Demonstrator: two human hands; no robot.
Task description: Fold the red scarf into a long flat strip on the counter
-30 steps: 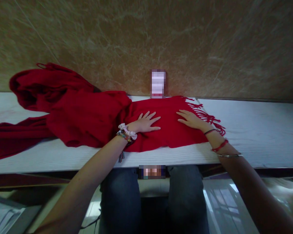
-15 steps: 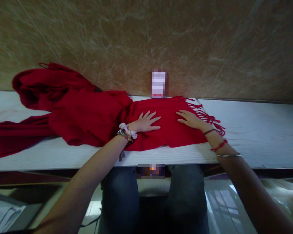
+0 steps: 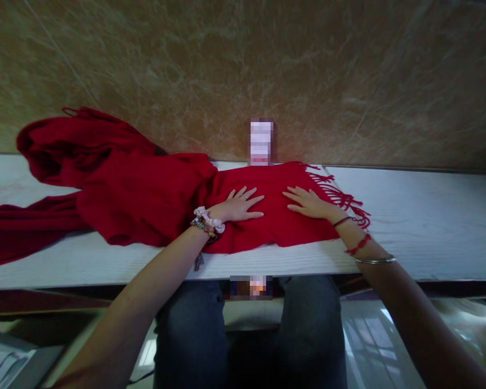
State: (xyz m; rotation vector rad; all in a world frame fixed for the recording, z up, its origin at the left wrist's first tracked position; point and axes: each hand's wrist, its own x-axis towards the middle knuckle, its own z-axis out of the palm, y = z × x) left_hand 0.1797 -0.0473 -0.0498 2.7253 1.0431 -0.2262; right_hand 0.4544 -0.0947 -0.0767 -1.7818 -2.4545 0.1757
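A red fringed cloth (image 3: 267, 189) lies along the white tabletop (image 3: 413, 216), spread flat on its right part, with the fringe pointing right. Its left part is bunched in loose, thick folds, and one end trails to the left edge of the view. My left hand (image 3: 240, 206) rests palm down on the flat part, fingers spread. To its right, near the fringe, my right hand (image 3: 308, 203) also lies on the cloth with its fingers apart. Neither hand grips the fabric.
Behind the tabletop rises a brown marbled wall (image 3: 210, 70). A pixelated, pale upright object (image 3: 261, 141) stands at the tabletop's back edge. My legs are under the front edge. Grey boxlike items (image 3: 20, 356) show at the lower left.
My right hand has slid a little to the left over the cloth, nearer to my left hand. The view has shifted slightly. The cloth looks much the same.
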